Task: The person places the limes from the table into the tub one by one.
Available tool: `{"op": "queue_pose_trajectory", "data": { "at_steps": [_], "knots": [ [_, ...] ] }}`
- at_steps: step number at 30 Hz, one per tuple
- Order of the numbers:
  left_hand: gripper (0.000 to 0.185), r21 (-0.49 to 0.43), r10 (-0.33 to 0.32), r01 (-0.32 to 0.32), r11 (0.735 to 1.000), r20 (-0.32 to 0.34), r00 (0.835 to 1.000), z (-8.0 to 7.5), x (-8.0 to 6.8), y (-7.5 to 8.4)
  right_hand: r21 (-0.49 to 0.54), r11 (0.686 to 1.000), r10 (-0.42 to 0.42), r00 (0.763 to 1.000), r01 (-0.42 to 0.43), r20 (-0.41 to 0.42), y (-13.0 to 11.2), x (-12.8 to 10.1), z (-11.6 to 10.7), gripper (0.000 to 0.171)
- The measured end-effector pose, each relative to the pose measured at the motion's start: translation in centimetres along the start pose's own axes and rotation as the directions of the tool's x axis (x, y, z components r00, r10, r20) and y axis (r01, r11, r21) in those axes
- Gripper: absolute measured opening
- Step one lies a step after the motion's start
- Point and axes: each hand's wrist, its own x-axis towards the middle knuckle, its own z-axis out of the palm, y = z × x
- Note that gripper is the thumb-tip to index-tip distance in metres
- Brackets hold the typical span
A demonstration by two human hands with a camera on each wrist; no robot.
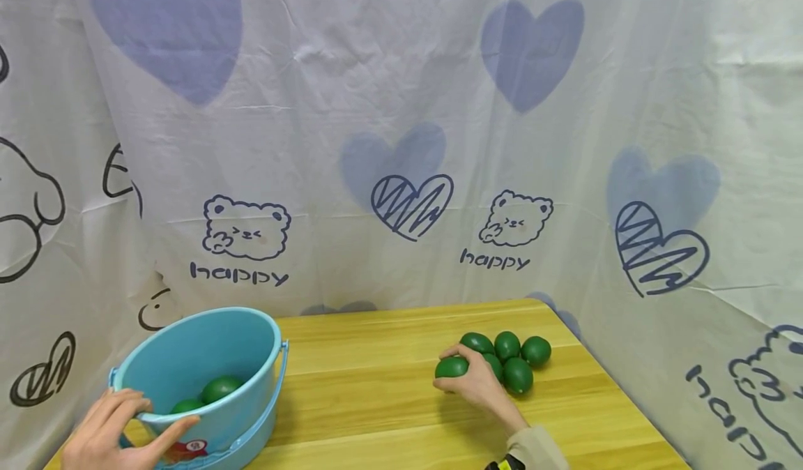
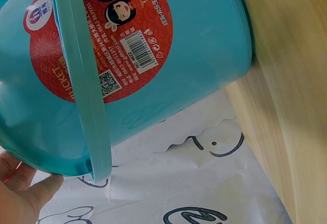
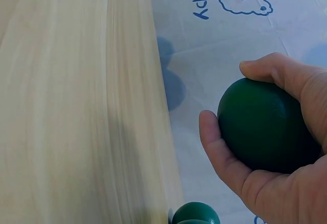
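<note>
At the right of the wooden surface (image 1: pixel 357 393), one smooth green fruit (image 1: pixel 451 367), held in the curled right hand (image 1: pixel 475 382) beside five others (image 1: pixel 518 376); at left, one blue bucket (image 1: pixel 245 414), gripped at its rim by the left hand (image 1: pixel 113 431), thumb outside. Probably light, firm and somewhat slippery; best taken round the widest girth. Shown only from the head: two more fruits (image 1: pixel 221 388) inside the bucket; only from the left wrist: barcode (image 2: pixel 139 51) on the red label (image 2: pixel 164 37).

cloth (image 1: pixel 401 51): "happy" (image 1: pixel 240 275), repeated | red label (image 2: pixel 130 35) on bucket (image 2: pixel 204 35): "NO 6622", barcode (image 2: pixel 139 51), QR code (image 2: pixel 109 83), Chinese characters
</note>
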Motion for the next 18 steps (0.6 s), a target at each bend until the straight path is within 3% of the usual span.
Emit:
{"op": "queue_pose_trajectory", "data": {
  "at_steps": [12,18],
  "knots": [
    [0.078,-0.059,0.022,-0.028,0.998,-0.111,0.994,0.87,-0.26,-0.5,0.08,0.997,0.02,0.999,-0.023,0.035,-0.15,-0.09,0.2,0.048],
    [0.075,-0.044,0.012,-0.015,0.999,-0.081,0.997,0.58,-0.17,-0.23,0.116,0.993,0.01,0.999,-0.015,0.047,-0.51,0.17,0.73,0.048]
  ]
}}
